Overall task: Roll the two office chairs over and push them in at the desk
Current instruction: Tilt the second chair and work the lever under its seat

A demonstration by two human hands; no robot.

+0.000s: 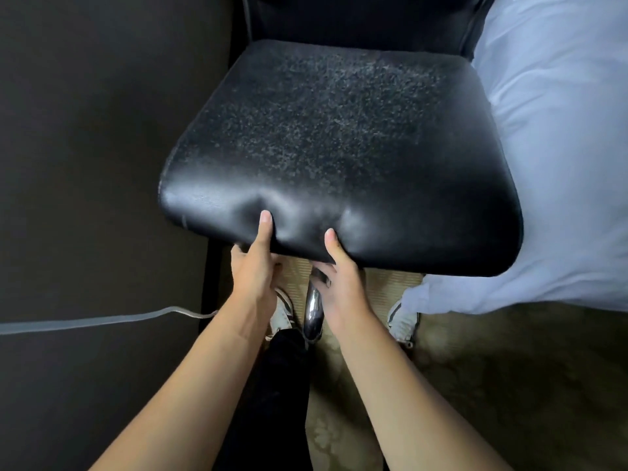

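A black office chair fills the middle of the head view, its worn leather seat point(333, 141) facing me and its backrest point(356, 18) at the top. My left hand point(255, 263) grips the seat's front edge, thumb on top and fingers underneath. My right hand point(339, 273) holds the same edge just to the right, thumb pressing into the cushion. A chrome leg of the chair base point(313, 311) shows below, between my hands. A second chair and a desk top are not recognisable in view.
A dark flat surface point(95, 164) stands close on the left, with a pale cable point(85, 322) running across it. A bed with a white duvet point(560, 147) sits tight against the chair's right side. My shoes point(402, 321) stand on patterned carpet point(509, 385).
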